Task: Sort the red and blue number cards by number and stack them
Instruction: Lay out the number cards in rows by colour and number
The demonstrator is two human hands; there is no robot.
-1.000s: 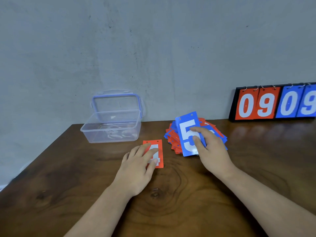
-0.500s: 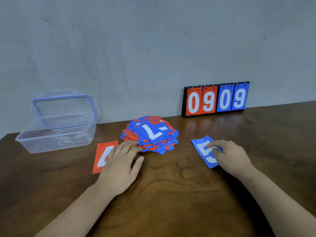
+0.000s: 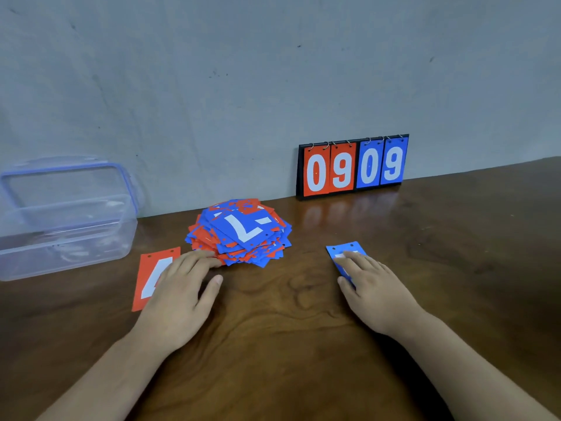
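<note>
A messy pile of red and blue number cards (image 3: pixel 239 233) lies at the middle of the wooden table (image 3: pixel 288 344), a blue 7 on top. A red card with a 4 (image 3: pixel 150 276) lies flat to the pile's left. My left hand (image 3: pixel 179 296) rests flat with straight fingers over its right part, fingertips touching the pile's near edge. To the pile's right lies a blue card (image 3: pixel 344 252), mostly covered by my right hand (image 3: pixel 372 287), whose straight fingers press on it.
A clear plastic box with a blue-rimmed lid (image 3: pixel 65 220) stands open at the back left. A black scoreboard stand showing 09 in red and 09 in blue (image 3: pixel 353 167) leans against the grey wall at the back right.
The right hand carried the blue 5 card from the pile to the table on the right and now covers it more. My left hand stayed on the red 4 card.
</note>
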